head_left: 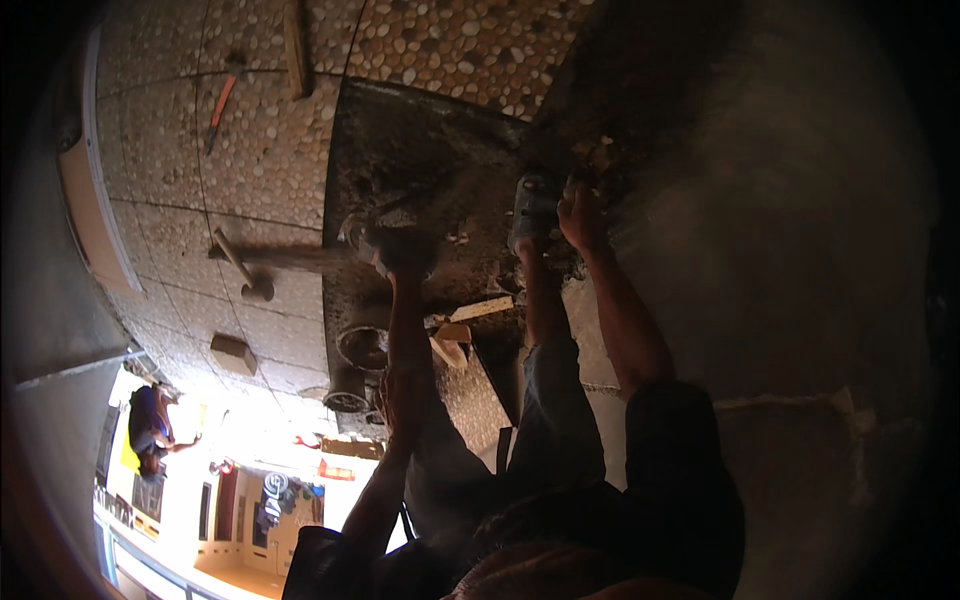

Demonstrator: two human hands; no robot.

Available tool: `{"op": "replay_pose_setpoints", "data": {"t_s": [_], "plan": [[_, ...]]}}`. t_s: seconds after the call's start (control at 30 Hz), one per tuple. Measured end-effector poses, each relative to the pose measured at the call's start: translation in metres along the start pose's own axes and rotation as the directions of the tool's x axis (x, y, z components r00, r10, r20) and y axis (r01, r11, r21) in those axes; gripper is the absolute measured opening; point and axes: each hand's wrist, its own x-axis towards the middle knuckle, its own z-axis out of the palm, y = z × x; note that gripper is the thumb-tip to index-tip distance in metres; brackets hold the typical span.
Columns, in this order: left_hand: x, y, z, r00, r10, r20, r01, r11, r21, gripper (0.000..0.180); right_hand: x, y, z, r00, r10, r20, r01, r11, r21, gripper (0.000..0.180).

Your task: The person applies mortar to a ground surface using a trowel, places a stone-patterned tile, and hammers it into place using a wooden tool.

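Note:
My right hand (582, 218) is low beside my right foot (533, 208), over dark, rough mortar or soil (470, 190). Its fingers are closed; deep shadow hides what they grip, if anything. My left hand (402, 398) is by my bent left leg (408, 330), seemingly against the knee. Its fingers do not show clearly in the dark. Both feet stand on the dark bed, the left foot (398, 250) near the edge of the pebble-patterned tiles (270, 180).
On the tiles lie a mallet (236, 258), a red-handled tool (222, 112), a wooden stick (297, 50) and a block (233, 354). Round containers (362, 346) and wood offcuts (482, 308) sit near my legs. A grey surface (780, 250) spans the right. Another person (148, 430) is at lower left.

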Motion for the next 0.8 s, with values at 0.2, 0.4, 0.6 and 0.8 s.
{"op": "replay_pose_setpoints", "data": {"t_s": [0.2,0.4,0.6,0.8], "plan": [[0.015,0.038,-0.033,0.995,0.074,-0.066,-0.073,0.997,0.027,0.037,0.019,0.014,-0.018,0.961,0.273,0.033,-0.261,0.869,0.421,0.054],[0.01,0.081,-0.075,1.0,0.011,-0.025,-0.012,0.999,-0.046,0.045,0.161,0.063,-0.05,0.904,-0.057,-0.425,0.085,0.995,0.047,0.057],[0.014,-0.014,0.066,0.987,0.036,0.158,-0.029,0.998,-0.049,0.044,0.282,0.079,-0.117,0.944,0.327,0.032,-0.26,0.683,0.683,0.056],[0.008,0.047,0.001,0.99,0.009,0.143,0.014,0.987,-0.157,0.045,0.311,0.068,-0.165,0.985,0.169,-0.023,-0.144,0.899,0.413,0.047]]}}
